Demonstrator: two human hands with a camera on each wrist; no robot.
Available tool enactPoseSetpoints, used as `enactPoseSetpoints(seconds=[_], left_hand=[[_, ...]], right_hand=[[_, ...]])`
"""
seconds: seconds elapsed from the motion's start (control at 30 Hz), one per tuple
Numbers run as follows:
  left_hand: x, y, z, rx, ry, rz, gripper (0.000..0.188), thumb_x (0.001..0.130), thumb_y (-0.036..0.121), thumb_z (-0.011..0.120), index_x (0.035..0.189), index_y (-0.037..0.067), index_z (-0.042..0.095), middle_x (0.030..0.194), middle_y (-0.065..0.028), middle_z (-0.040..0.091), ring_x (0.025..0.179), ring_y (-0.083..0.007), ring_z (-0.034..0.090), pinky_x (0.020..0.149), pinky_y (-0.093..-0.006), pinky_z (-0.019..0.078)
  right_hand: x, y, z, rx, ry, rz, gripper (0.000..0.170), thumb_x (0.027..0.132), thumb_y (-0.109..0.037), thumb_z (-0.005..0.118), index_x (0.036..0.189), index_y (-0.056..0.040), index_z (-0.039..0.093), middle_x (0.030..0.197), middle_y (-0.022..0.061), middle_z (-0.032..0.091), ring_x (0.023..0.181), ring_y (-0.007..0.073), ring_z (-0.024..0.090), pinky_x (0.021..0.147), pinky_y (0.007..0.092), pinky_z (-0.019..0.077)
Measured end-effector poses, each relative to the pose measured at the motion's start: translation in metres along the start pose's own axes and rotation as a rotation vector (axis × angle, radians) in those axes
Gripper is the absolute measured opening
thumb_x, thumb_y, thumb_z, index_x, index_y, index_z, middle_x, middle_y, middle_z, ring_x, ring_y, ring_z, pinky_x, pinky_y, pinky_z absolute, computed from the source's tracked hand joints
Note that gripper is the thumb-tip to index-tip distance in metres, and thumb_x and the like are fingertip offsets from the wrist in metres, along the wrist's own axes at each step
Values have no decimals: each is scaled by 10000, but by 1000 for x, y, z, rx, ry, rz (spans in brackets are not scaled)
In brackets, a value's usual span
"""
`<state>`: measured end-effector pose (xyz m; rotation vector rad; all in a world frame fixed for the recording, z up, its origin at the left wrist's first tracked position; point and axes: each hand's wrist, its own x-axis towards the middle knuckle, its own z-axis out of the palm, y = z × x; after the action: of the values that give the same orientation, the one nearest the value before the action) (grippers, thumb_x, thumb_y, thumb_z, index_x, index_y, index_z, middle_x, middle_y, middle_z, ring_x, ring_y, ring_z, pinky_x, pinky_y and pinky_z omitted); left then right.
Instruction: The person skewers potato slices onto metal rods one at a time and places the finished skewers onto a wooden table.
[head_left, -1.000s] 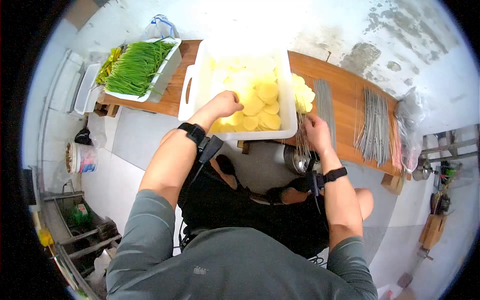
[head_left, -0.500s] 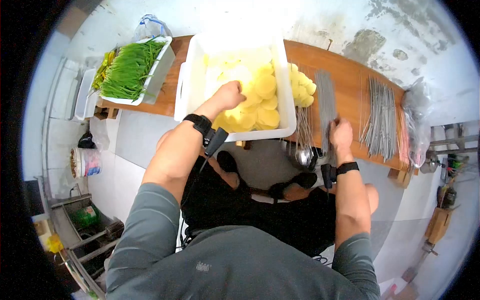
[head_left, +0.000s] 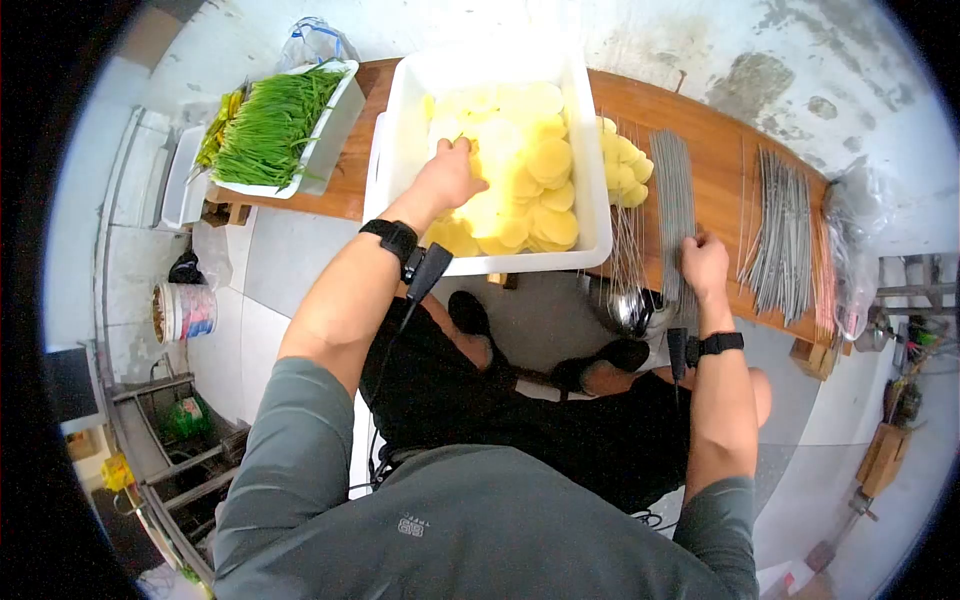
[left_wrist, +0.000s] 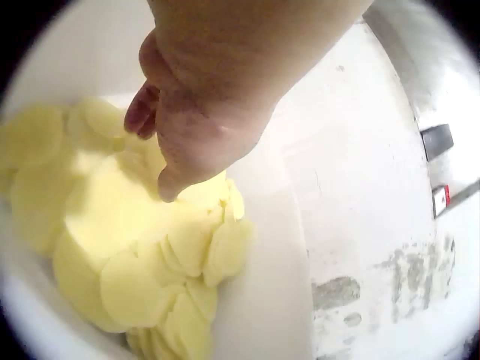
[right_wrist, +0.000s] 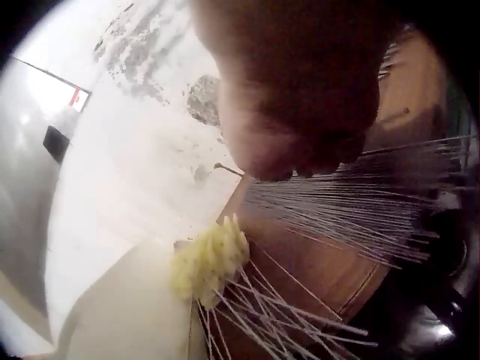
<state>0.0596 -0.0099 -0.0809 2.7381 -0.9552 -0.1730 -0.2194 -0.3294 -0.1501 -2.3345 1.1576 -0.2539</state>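
Note:
My left hand (head_left: 447,180) reaches into a white plastic tub (head_left: 598,215), its thumb and fingers spread just over thin round potato slices (head_left: 550,165). In the left wrist view, the thumb of the left hand (left_wrist: 210,139) points down at the slices (left_wrist: 127,289). My right hand (head_left: 705,265) is at the right edge of a row of thin metal skewers (head_left: 672,190), with fingers curled down to them. The right wrist view shows the skewers (right_wrist: 322,202) under its knuckles; I cannot tell if one is pinched. Beside the tub lie skewers threaded with yellow slices (head_left: 627,172).
A second bundle of metal skewers (head_left: 783,235) lies further right on the wooden table (head_left: 715,150), near clear plastic bags (head_left: 858,215). On the left stands a white bin of green chives (head_left: 275,130). A shiny metal pot (head_left: 628,308) is below the table's front edge.
My right hand has gone from the loaded skewers beside the tub rightward to the row of bare skewers. My left hand has stayed over the slices, its thumb and fingers now further apart.

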Motion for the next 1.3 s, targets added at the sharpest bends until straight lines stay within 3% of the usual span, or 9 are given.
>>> enactPoseSetpoints(seconds=[0.17, 0.33, 0.57, 0.63, 0.77, 0.87, 1.1, 1.17, 1.3], left_hand=[[-15, 38, -17, 258, -555, 61, 592, 700, 251, 798, 1167, 6, 529, 1109, -208, 586, 1039, -367, 590, 874, -418, 494], [-10, 20, 2, 248, -454, 130, 472, 697, 220, 803, 1071, 7, 608, 1045, -184, 644, 986, -346, 626, 853, -402, 508], [-23, 8, -26, -191, -345, 124, 333, 819, 228, 663, 1026, -24, 601, 874, -171, 664, 757, -274, 659, 692, -352, 512], [-38, 23, -46, -651, -287, -183, 323, 901, 240, 604, 1058, -42, 585, 863, -119, 646, 695, -186, 655, 618, -306, 502], [-74, 44, -60, -1116, -199, -199, 332, 972, 218, 521, 1160, -55, 498, 889, -96, 628, 698, -155, 659, 581, -257, 492], [-90, 50, -56, -1280, -138, -196, 268, 961, 182, 538, 1133, -17, 487, 915, -73, 613, 666, -149, 642, 564, -243, 480], [-105, 57, -51, -1577, 15, -265, 233, 905, 117, 581, 1112, 48, 501, 934, -45, 606, 671, -109, 554, 587, -245, 445], [-105, 57, -50, -1614, 27, -265, 235, 896, 99, 575, 1113, 36, 509, 906, -41, 593, 648, -100, 535, 581, -246, 425], [-106, 61, -51, -1746, -26, -237, 225, 904, 106, 568, 1116, 33, 548, 893, -16, 582, 657, -90, 505, 583, -238, 418]], right_hand=[[-9, 15, 10, 339, 25, 40, 282, 824, -194, 549, 959, 36, 641, 835, 188, 676, 772, 315, 656, 730, 388, 502], [-62, -33, -27, 954, 9, 156, 161, 945, -155, 543, 980, -8, 599, 708, -22, 545, 592, 44, 440, 519, 221, 360], [-149, -83, -43, 839, -115, -58, 175, 873, -52, 566, 1027, 10, 620, 814, 37, 629, 735, 101, 559, 684, 249, 471], [-175, -97, -34, 773, -171, -219, 226, 882, -58, 542, 1089, -9, 620, 796, 64, 623, 723, 98, 556, 687, 250, 473], [-204, -128, -37, 694, -275, -381, 256, 920, -77, 554, 1161, -1, 591, 922, 183, 682, 802, 195, 661, 718, 293, 501], [-212, -131, -24, 725, -276, -376, 228, 926, -88, 568, 1130, 2, 616, 772, 44, 610, 691, 82, 523, 648, 237, 452], [-223, -127, -22, 599, -189, -466, 204, 931, -93, 570, 1097, 8, 631, 735, 82, 620, 660, 86, 534, 616, 242, 453], [-226, -129, -33, 544, -307, -375, 227, 913, -97, 581, 1129, -38, 617, 967, 209, 666, 862, 308, 684, 728, 323, 516], [-228, -124, -30, 549, -323, -360, 232, 910, -97, 580, 1133, -41, 616, 972, 210, 665, 866, 311, 684, 734, 324, 517]])
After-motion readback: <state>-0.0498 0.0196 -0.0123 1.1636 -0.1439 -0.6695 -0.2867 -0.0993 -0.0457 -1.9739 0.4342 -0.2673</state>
